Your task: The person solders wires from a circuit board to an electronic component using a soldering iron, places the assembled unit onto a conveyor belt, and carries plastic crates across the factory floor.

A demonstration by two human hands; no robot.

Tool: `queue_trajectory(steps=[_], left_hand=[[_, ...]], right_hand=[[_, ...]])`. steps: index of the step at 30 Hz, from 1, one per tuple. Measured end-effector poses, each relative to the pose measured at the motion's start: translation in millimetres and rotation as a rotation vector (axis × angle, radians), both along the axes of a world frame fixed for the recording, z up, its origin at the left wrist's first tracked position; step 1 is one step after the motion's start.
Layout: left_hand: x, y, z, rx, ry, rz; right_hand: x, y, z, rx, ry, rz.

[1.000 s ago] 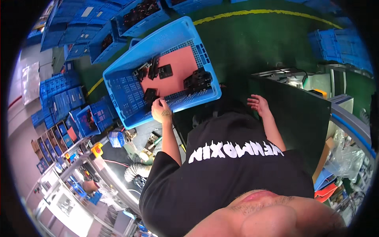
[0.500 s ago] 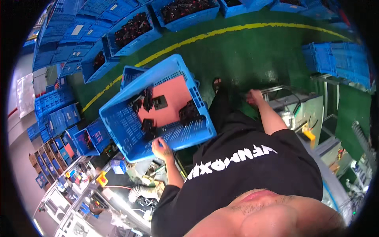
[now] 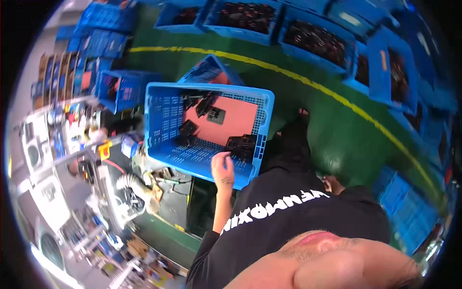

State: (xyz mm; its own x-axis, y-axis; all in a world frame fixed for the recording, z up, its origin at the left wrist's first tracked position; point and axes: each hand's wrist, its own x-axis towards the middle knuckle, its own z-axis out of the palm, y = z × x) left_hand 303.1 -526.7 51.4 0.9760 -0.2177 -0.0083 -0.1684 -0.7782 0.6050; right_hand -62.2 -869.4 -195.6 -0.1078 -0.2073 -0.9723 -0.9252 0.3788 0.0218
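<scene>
Left hand: closed over the near rim of the blue perforated crate, fingers curled on the edge, at centre of the frame.
Right hand: only partly seen at right of centre, beside the black shirt; whether it was open or closed could not be told.
Blue perforated crate: sat tilted at centre, over the green floor, its near edge against the person's front.
Crate contents: a pink liner sheet on the bottom, with scattered black parts lying on it and along the near wall; a square black piece lay near the middle of the sheet.
Second crate: blue, just behind the first, only its corner showing.
Row of blue crates: along the upper edge beyond the yellow line, holding dark parts.
Stacked blue crates: upper left, near the bench.
Bench: left side, crowded with small blurred items.
</scene>
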Motion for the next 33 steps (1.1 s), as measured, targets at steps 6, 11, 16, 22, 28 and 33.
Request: queue_trajectory(steps=[6,11,16,22,28,33], left_hand=[[-18.9,-79.2,-0.9,0.015,0.161,-0.021],[-40.5,-93.2,-8.2,0.102,0.164,0.302],[4.7,-125.0,-5.6,0.054,0.279,0.393],[13.2,-224.4,-31.1,0.094,-0.102,0.714],[35.6,-242.4,-20.9,0.318,-0.213,1.040],[2.0,-275.6,15.8,0.253,-0.288,1.390]], right_hand=[[62.9,-133.4,-33.5,0.068,-0.116,0.295],[215.7,-265.6,-62.0,0.088,-0.239,0.391],[421.1,-384.6,-71.2,0.037,-0.411,0.371],[640.2,-274.9,42.2,0.091,-0.883,0.628],[688.1,-173.4,94.5,0.422,-0.801,1.051],[715.4,-123.4,103.2,0.561,-0.723,1.370]])
